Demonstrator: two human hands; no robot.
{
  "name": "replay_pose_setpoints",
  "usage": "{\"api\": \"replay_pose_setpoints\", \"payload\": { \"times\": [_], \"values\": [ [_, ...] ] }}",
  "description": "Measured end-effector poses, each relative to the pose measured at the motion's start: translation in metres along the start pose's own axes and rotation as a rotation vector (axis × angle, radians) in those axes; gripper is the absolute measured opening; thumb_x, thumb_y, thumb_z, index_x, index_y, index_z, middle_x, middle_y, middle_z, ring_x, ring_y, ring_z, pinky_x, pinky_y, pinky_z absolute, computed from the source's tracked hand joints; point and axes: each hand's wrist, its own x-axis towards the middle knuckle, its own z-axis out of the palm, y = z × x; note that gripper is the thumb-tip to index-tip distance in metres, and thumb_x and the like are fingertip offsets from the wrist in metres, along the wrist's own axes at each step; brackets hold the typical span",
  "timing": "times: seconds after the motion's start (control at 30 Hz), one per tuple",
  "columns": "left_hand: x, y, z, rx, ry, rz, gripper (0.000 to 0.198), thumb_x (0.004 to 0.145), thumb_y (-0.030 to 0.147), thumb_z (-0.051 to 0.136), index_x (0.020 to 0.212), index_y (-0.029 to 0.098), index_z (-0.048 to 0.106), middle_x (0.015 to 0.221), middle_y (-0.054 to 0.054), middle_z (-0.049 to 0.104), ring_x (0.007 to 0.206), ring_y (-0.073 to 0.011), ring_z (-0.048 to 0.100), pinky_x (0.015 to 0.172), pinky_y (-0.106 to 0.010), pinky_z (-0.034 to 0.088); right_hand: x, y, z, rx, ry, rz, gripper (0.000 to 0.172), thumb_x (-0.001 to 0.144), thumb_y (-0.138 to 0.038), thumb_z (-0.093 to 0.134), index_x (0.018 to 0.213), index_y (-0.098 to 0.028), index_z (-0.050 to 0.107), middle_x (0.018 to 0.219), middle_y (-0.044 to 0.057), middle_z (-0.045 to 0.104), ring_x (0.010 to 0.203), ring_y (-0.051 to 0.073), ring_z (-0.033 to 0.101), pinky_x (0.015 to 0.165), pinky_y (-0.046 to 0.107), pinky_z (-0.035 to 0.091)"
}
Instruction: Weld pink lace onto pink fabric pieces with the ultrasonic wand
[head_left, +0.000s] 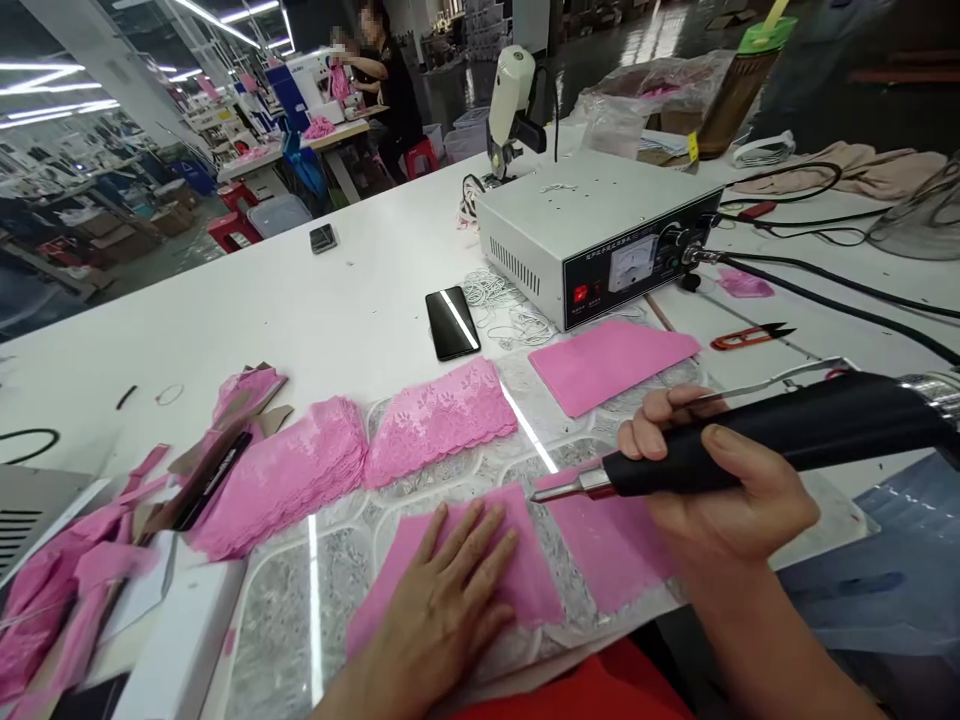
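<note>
Left: pink scraps (112, 562), then two lace stacks (442, 420). Near centre, left hand (442, 600) lies spread flat on pink panel (531, 570); phone (452, 324) farther off. Right: second panel (615, 555), partly blocked by right hand (731, 490) gripping black tool (802, 422); grey box (592, 210) and snips (739, 338) beyond.

The handheld tool (686, 455) has a smooth black grip, seemingly plastic with a soft sheen, and a shiny bare-metal tip (559, 490). The pink cloth panels (529, 570) look thin, smooth and matt, while the lace stack (442, 420) has a raised, textured surface. Beneath them, the marble-patterned sheet (345, 560) is glossy enough to mirror light strips. The phone (452, 325) shows a glassy, reflective face. The control box (592, 200) looks like painted metal, satin-smooth; the table (232, 310) is smooth with a faint gloss.
</note>
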Motion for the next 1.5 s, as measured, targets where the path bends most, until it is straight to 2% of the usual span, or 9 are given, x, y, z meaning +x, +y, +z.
{"api": "replay_pose_setpoints", "payload": {
  "times": [0.1,0.2,0.4,0.67,0.83,1.07,1.2,1.37,1.5],
  "values": [
    [-0.002,0.001,0.003,0.020,0.016,-0.021,0.052,0.105,0.035,0.037,0.152,0.013,0.032,0.158,-0.008,0.033,0.149,-0.0260,0.023,0.121,-0.053,0.017,-0.002,0.001,0.001,0.007,-0.008,-0.011,0.015,0.060,-0.025,0.067,0.075,-0.023,0.067,0.070,-0.001,0.059,0.049,0.012,0.052,0.048,0.029,0.045],
    [-0.003,0.002,0.004,0.022,0.037,-0.037,0.051,0.105,0.035,0.036,0.152,0.014,0.032,0.157,-0.008,0.034,0.149,-0.0264,0.023,0.120,-0.054,0.021,-0.003,0.003,0.002,0.006,-0.003,-0.034,0.015,0.061,-0.024,0.068,0.076,-0.022,0.068,0.070,0.000,0.059,0.050,0.011,0.053,0.049,0.028,0.046],
    [-0.003,0.004,0.004,-0.019,0.058,-0.057,0.055,0.102,0.035,0.048,0.151,0.015,0.035,0.155,-0.012,0.038,0.147,-0.0292,0.028,0.117,-0.057,0.027,-0.005,0.008,-0.001,-0.047,-0.014,-0.086,0.016,0.064,-0.027,0.066,0.080,-0.023,0.069,0.072,0.002,0.059,0.052,0.013,0.053,0.048,0.031,0.048],
    [-0.005,0.006,0.007,-0.095,0.008,-0.074,0.065,0.096,0.039,0.059,0.152,0.017,0.032,0.155,-0.018,0.034,0.144,-0.0365,0.030,0.108,-0.065,0.037,-0.012,0.015,-0.002,-0.052,-0.042,-0.062,0.017,0.062,-0.024,0.068,0.079,-0.023,0.065,0.071,0.000,0.059,0.052,0.014,0.055,0.048,0.031,0.049],
    [-0.005,0.007,0.012,-0.104,0.025,-0.086,0.069,0.093,0.044,0.063,0.150,0.017,0.035,0.155,-0.018,0.035,0.145,-0.0368,0.029,0.109,-0.066,0.034,-0.015,0.020,0.001,-0.135,-0.106,-0.105,0.016,0.064,-0.024,0.068,0.080,-0.022,0.069,0.071,0.001,0.061,0.053,0.013,0.055,0.050,0.031,0.050],
    [-0.003,0.010,0.010,-0.118,0.037,-0.107,0.073,0.088,0.046,0.069,0.149,0.021,0.037,0.155,-0.016,0.035,0.145,-0.0348,0.029,0.112,-0.064,0.030,-0.014,0.023,0.003,-0.177,-0.121,-0.140,0.018,0.063,-0.020,0.066,0.080,-0.023,0.069,0.072,0.001,0.062,0.054,0.014,0.054,0.049,0.032,0.047],
    [-0.002,0.010,0.008,-0.181,0.027,-0.126,0.071,0.090,0.046,0.067,0.149,0.023,0.036,0.156,-0.014,0.035,0.148,-0.0318,0.025,0.116,-0.060,0.027,-0.014,0.020,0.004,-0.174,-0.106,-0.145,0.018,0.061,-0.018,0.064,0.078,-0.025,0.069,0.072,0.001,0.061,0.053,0.015,0.052,0.047,0.033,0.045],
    [-0.003,0.011,0.011,-0.205,0.025,-0.129,0.072,0.088,0.045,0.070,0.149,0.022,0.038,0.156,-0.015,0.035,0.147,-0.0336,0.025,0.114,-0.059,0.031,-0.015,0.019,0.008,-0.154,-0.138,-0.132,0.016,0.060,-0.018,0.067,0.075,-0.024,0.066,0.072,0.000,0.060,0.052,0.014,0.051,0.047,0.033,0.046],
    [-0.004,0.011,0.011,-0.208,0.053,-0.134,0.067,0.092,0.045,0.065,0.149,0.023,0.038,0.158,-0.013,0.032,0.148,-0.0318,0.022,0.118,-0.057,0.026,-0.015,0.021,0.008,-0.180,-0.131,-0.146,0.016,0.061,-0.020,0.069,0.077,-0.022,0.067,0.072,0.000,0.059,0.054,0.014,0.052,0.048,0.032,0.046]
  ]
}}
